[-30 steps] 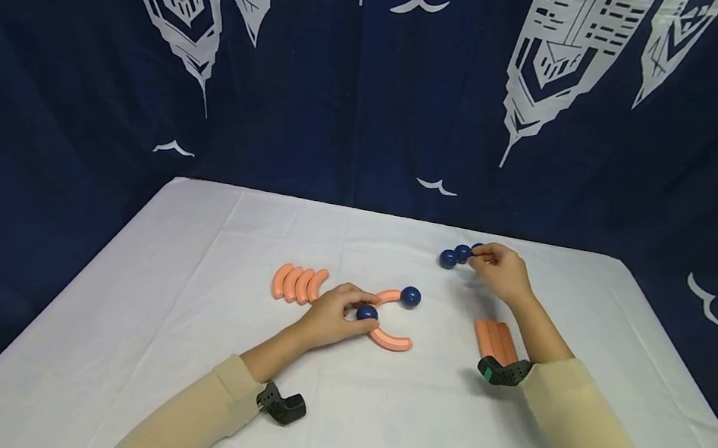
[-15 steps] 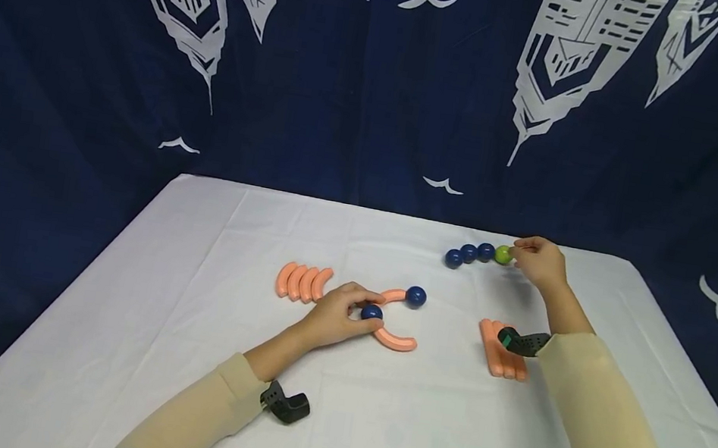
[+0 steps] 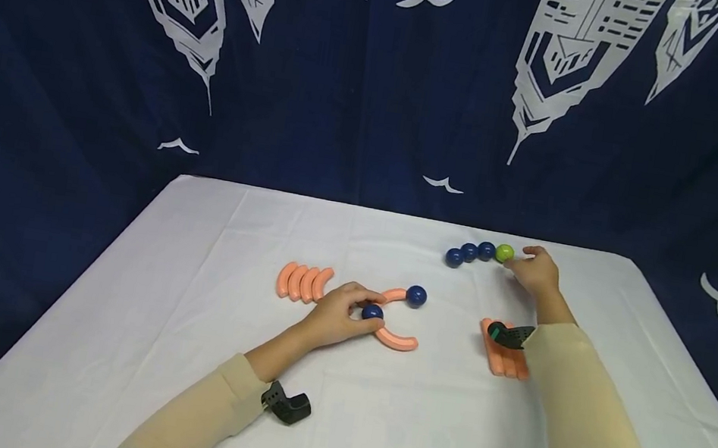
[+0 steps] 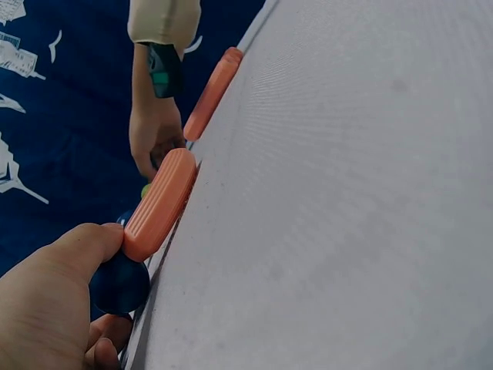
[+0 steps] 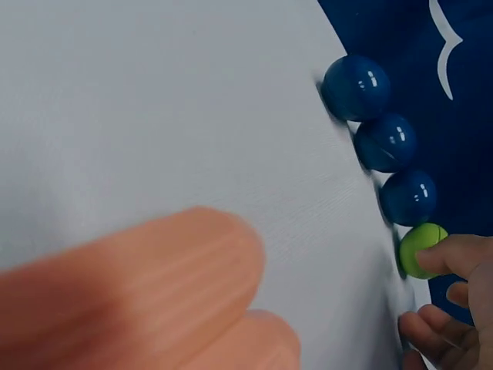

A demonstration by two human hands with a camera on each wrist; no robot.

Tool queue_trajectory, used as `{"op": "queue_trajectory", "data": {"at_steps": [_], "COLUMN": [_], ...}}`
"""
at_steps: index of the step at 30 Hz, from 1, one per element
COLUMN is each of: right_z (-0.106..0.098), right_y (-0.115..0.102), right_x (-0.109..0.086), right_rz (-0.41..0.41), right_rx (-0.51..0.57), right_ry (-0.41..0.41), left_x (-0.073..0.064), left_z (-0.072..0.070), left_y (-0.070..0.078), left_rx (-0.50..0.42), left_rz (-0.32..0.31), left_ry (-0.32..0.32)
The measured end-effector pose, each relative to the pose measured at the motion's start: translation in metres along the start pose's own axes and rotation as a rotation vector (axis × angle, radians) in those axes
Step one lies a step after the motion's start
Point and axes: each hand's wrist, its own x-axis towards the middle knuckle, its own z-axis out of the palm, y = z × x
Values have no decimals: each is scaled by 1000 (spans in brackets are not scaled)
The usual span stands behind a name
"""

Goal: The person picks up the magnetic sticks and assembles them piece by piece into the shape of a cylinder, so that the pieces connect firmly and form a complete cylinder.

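Note:
My left hand (image 3: 335, 316) holds a dark blue ball (image 3: 373, 312) between thumb and fingers. Next to that ball, two curved orange sticks (image 3: 396, 342) fan out to the right; the far one ends at another blue ball (image 3: 416, 296). The left wrist view shows the thumb against the ridged near stick (image 4: 160, 206). At the back right, a lime green ball (image 3: 504, 253) ends a row of three blue balls (image 3: 469, 252). My right hand (image 3: 537, 272) is beside it, thumb touching the green ball in the right wrist view, other fingers loosely bent and apart from it.
Several curved orange sticks (image 3: 304, 283) lie side by side left of my left hand. Straight orange sticks (image 3: 505, 361) lie under my right wrist, partly covered by the black wrist camera (image 3: 510, 336). A white cloth covers the table (image 3: 331, 419), with a dark blue curtain (image 3: 320, 111) behind.
My right hand has moved right along the ball row from the blue balls to the green ball, which now shows. Its fingers have since spread away from the ball. My left hand stays put.

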Motion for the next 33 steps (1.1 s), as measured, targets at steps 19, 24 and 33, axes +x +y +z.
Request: {"op": "queue_trajectory", "data": {"at_steps": [19, 24, 33], "right_z": [9, 12, 11], "right_y": [-2, -3, -2], "right_x": [7, 4, -2], "right_rz": [-184, -122, -87], "right_rx": [-105, -107, -51], "right_ry": [-2, 28, 72], "left_x": [0, -1, 1], "left_z": [0, 0, 0], "left_y": [0, 0, -1], "left_rx": [-6, -9, 7], "left_rz": [19, 15, 21], "left_ry": [18, 14, 20]}}
